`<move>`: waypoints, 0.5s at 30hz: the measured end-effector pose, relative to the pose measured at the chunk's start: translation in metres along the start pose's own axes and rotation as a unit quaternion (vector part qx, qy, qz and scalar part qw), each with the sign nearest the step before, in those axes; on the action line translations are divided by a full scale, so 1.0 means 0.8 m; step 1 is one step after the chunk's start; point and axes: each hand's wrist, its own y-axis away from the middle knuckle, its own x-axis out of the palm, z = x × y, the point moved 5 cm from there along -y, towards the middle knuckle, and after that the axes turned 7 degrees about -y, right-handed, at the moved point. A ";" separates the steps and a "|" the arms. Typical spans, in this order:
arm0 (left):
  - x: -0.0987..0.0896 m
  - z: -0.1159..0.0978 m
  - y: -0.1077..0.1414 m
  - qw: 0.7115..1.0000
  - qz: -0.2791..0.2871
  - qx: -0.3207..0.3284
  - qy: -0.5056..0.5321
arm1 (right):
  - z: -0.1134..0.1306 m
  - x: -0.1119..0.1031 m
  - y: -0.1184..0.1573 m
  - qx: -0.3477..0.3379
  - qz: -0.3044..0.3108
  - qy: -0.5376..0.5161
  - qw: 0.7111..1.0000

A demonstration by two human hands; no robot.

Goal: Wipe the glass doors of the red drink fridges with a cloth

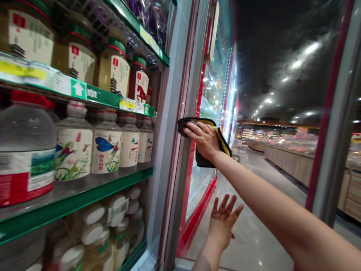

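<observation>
Metal frame (176, 195): cloth (203, 161) against it, pressed under my right hand (205, 139). Left hand (222, 222): fingers spread. Shelved bottles (105, 146). Glossy floor (248, 241), dark ceiling (267, 45).

"农夫山泉" on bottle label (106, 152)

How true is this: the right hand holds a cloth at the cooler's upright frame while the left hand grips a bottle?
Not quite: in the head view, the left hand is open in the air, gripping nothing visible. The right hand does hold a cloth at the cooler's upright frame.
</observation>
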 end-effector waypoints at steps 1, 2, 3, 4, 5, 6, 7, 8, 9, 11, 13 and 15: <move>0.001 0.000 -0.001 1.000 0.003 -0.002 0.004 | -0.002 0.001 -0.004 0.026 -0.014 -0.001 1.000; 0.002 0.000 -0.001 1.000 0.007 -0.004 0.010 | -0.001 0.003 -0.003 0.037 -0.019 -0.001 0.999; 0.003 -0.001 -0.002 1.000 0.009 -0.004 0.016 | 0.005 0.005 0.003 0.033 -0.017 -0.002 0.999; 0.004 -0.002 -0.002 1.000 0.010 -0.002 0.020 | 0.013 0.009 0.013 0.016 -0.006 -0.002 1.000; 0.004 -0.003 -0.002 1.000 0.008 -0.003 0.021 | 0.022 0.012 0.026 -0.009 0.010 -0.002 1.000; 0.003 -0.004 -0.002 1.000 0.005 -0.006 0.018 | 0.031 0.014 0.038 -0.039 0.029 -0.002 0.999; 0.002 -0.004 -0.002 1.000 0.001 -0.010 0.012 | 0.037 0.014 0.047 -0.070 0.048 -0.002 0.996; 0.001 -0.005 -0.001 1.000 0.000 -0.014 0.005 | 0.040 0.013 0.052 -0.092 0.061 -0.001 0.994; 0.000 -0.005 0.000 1.000 0.000 -0.017 -0.001 | 0.037 0.009 0.051 -0.098 0.066 0.000 0.993; -0.001 -0.005 0.001 1.000 0.003 -0.018 -0.007 | 0.018 -0.004 0.033 -0.059 0.043 0.007 0.997; -0.002 -0.004 0.003 1.000 0.001 -0.017 -0.004 | -0.007 -0.018 0.010 0.020 -0.003 0.018 1.000; -0.003 -0.002 0.005 1.000 -0.005 -0.017 0.002 | -0.019 -0.024 0.001 0.082 -0.040 0.024 0.996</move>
